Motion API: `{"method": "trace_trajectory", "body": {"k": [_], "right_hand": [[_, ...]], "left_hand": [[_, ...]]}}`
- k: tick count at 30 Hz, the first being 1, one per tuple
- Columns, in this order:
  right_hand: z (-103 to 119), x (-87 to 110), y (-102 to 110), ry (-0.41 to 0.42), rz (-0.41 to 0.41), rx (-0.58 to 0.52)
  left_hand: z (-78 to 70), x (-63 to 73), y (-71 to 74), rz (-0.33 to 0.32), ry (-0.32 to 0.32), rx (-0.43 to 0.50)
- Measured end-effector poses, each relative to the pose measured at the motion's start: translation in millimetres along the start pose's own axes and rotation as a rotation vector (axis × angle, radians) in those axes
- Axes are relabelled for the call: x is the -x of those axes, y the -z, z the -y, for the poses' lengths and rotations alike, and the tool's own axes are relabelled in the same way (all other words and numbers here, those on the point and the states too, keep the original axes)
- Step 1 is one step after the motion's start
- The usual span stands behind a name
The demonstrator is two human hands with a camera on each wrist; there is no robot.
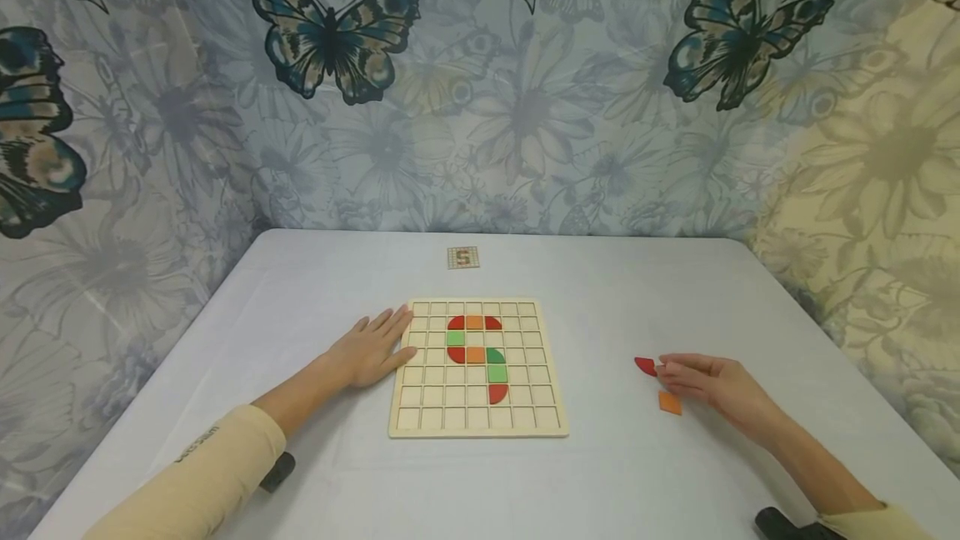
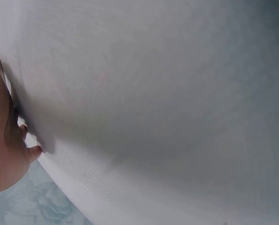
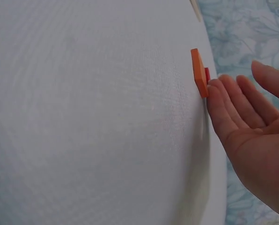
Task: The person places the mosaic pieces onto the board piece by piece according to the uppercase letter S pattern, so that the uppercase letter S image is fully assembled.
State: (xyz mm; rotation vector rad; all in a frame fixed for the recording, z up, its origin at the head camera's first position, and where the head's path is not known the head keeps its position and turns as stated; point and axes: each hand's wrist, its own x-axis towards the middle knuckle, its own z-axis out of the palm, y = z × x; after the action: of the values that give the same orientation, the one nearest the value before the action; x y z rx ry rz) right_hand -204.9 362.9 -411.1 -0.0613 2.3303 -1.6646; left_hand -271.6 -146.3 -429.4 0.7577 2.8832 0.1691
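My left hand point(image 1: 372, 352) rests at the left edge of a pale wooden grid board point(image 1: 480, 433), fingers extended. Red quarter-round pieces, such as the lowest one point(image 1: 498, 394), sit in the grid's cells with orange squares point(image 1: 474, 322), green squares point(image 1: 497, 373) and a green quarter-round point(image 1: 495, 355), forming an S-like shape. Over to the right, my right hand point(image 1: 716, 390) has its fingertips beside a loose red quarter-round piece point(image 1: 644, 366). A loose orange square point(image 1: 670, 403) lies just below those fingers. In the right wrist view, the relaxed fingers point(image 3: 219, 105) are close to both pieces.
A small gridded card point(image 1: 462, 257) with an S-like figure lies behind the board. The white-covered table point(image 1: 585, 482) meets a butterfly-patterned wall point(image 1: 540, 148). Dark objects lie near both forearms, one point(image 1: 278, 472) under the left sleeve.
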Motion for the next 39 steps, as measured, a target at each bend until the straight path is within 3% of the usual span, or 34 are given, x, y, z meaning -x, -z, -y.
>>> {"method": "trace_trajectory", "body": {"k": [5,20,34,39], "right_hand": [[-6,5.1,0,0.048,-0.019,0.168],[-16,10.1,-2,0.341,0.087,0.245],[-15,4.7,-2,0.434,0.097,0.405],[-14,2.3,0,0.451,0.121,0.415]], "left_hand": [[0.3,-0.7,-0.7,0.006,0.003,-0.001],[1.0,-0.6,-1.2,0.006,-0.003,-0.001],[-0.8,0.4,2.8,0.007,-0.006,-0.005],[-1.1,0.6,3.3,0.011,-0.002,-0.004]]}}
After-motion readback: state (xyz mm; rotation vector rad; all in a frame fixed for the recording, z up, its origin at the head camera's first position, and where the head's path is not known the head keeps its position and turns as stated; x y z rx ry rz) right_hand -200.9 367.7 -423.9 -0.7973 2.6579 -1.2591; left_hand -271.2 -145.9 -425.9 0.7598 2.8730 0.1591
